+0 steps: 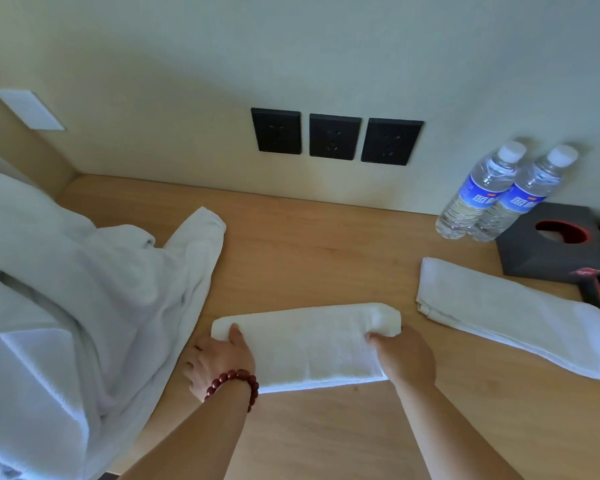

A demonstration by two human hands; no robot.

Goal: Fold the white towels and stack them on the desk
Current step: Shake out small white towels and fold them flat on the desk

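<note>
Just one view here, a wide-angle cam worn on the head, looking forward and steeply down at the desk (pixel 326 244) from close up. Both forearms reach in from the bottom edge. It faces the back wall (pixel 291 57), which fills the top third. Edges bend noticeably from the lens. No second view to overlap with.

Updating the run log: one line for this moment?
left hand, right hand: gripping ends of folded white towel | second folded white towel: apart, right | unfolded pile: left

Both hands (pixel 222 358) (pixel 404 355) gripping folded towel (pixel 309 344) ends.
</note>
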